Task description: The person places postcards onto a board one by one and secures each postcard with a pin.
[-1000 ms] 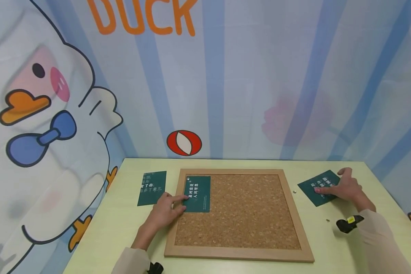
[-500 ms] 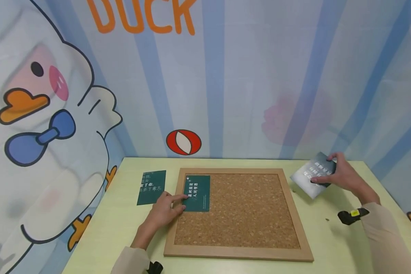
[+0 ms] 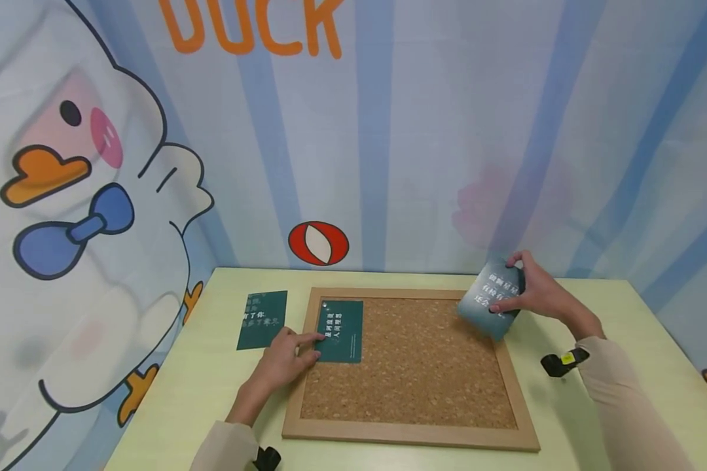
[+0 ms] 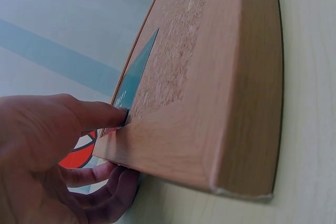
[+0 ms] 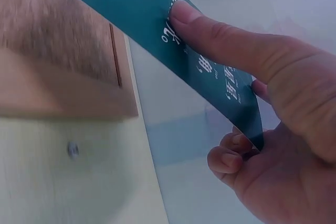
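Note:
A cork board point(image 3: 430, 373) with a wooden frame lies on the table. At its upper left is a dark green card point(image 3: 347, 333) with white writing and a pin point(image 3: 324, 305) at its top left corner. My left hand point(image 3: 285, 360) presses this card's left edge with its front digits, while other fingers bend beside the frame's outer side in the left wrist view. Over the board's upper right corner, my right hand point(image 3: 542, 294) pinches another green card point(image 5: 142, 30), thumb on its printed face and fingers behind. That card is tilted up off the board.
To the board's left, a third green card point(image 3: 262, 320) with white writing lies on the table point(image 3: 177, 405). A small metal pin point(image 5: 72, 149) sits on the table beside the frame. Behind the table hangs a striped cloth point(image 3: 424, 131) with duck drawings.
My right hand has lifted its card off the table, tilted it and carried it left over the board's upper right corner. The left hand has stayed on the pinned card.

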`<state>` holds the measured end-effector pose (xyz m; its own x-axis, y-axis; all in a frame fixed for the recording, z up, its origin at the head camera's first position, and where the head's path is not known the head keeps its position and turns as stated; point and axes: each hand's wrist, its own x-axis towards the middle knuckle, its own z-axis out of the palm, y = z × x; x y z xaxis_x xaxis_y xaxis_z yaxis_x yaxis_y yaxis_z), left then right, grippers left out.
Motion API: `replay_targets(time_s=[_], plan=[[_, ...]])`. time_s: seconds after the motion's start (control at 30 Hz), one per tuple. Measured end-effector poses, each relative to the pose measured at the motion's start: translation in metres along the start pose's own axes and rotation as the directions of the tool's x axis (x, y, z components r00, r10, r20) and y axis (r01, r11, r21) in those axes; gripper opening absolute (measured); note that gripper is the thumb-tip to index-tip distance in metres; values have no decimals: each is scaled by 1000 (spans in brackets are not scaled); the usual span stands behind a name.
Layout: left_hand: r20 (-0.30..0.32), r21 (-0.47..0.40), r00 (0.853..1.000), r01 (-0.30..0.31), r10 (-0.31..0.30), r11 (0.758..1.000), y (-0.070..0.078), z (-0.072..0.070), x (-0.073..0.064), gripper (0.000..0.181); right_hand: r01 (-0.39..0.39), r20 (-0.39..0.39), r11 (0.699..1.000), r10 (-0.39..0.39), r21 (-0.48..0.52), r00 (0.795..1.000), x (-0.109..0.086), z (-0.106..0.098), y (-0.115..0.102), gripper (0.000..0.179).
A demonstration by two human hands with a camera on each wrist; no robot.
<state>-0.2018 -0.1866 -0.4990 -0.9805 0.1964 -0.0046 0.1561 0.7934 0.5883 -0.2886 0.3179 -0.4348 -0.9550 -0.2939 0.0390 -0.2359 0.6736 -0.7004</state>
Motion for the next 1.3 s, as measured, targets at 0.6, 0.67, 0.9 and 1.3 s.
replay_targets(time_s=[0.6,0.67,0.9,1.3], plan=[[-5,-12,1000,11,-11,1000,1,0,-2,33,193,168,979,-202,63,965,43,66,-63,88],[-7,-12,1000,11,-11,1000,0,0,-2,34,218,193,974,-226,63,955,48,74,-68,87],[-9,-13,1000,8,-9,1000,0,-1,0,34,242,319,964,-265,111,910,59,97,-81,84],[-1,-23,1000,16,-16,1000,-1,0,1,35,249,431,969,-221,-8,875,77,127,-89,85]])
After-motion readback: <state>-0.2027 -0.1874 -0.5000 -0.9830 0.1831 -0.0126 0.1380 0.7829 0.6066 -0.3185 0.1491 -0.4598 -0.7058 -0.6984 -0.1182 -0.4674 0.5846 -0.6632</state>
